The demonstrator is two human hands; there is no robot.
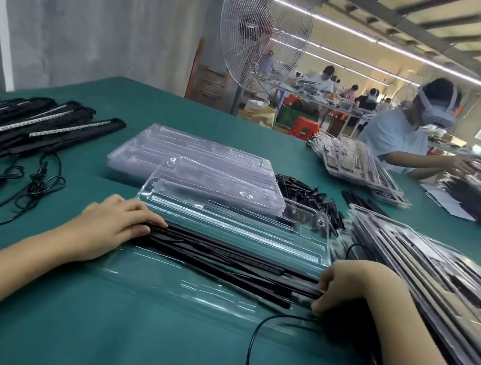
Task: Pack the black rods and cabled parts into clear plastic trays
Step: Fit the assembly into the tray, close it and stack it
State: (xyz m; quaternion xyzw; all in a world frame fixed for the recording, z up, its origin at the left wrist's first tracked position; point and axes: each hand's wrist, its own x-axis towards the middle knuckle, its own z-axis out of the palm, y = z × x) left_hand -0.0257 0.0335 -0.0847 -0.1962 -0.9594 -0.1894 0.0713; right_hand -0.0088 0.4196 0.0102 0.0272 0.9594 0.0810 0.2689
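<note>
Nearest to me, a loose black cable (pixel 252 342) curls over the green counter (pixel 78 330) and runs toward my right hand (pixel 343 284). Where it ends I cannot tell, because the wrist hides it.

Just beyond lies the open clear tray (pixel 212 298). The black rods (pixel 219 256) lie across it in a bundle, and not all of them are parallel. I judge they are not yet seated in the moulded channels.

My hands are well apart, one at each end of the bundle. The left hand (pixel 116 221) rests with rather straight fingers on top of the left ends. The right hand pinches the right ends with curled fingers.

If I press down while the rods are crossed, one may spring out or the thin plastic may buckle. The cable may also catch under my right forearm and drag the tray. That forearm is close to the stack of filled trays (pixel 440 282), so a wide movement could push it.

Farther back stand the empty trays (pixel 197 162) and a pile of small black parts (pixel 310 198). The cabled parts (pixel 18 123) wait at the far left.
</note>
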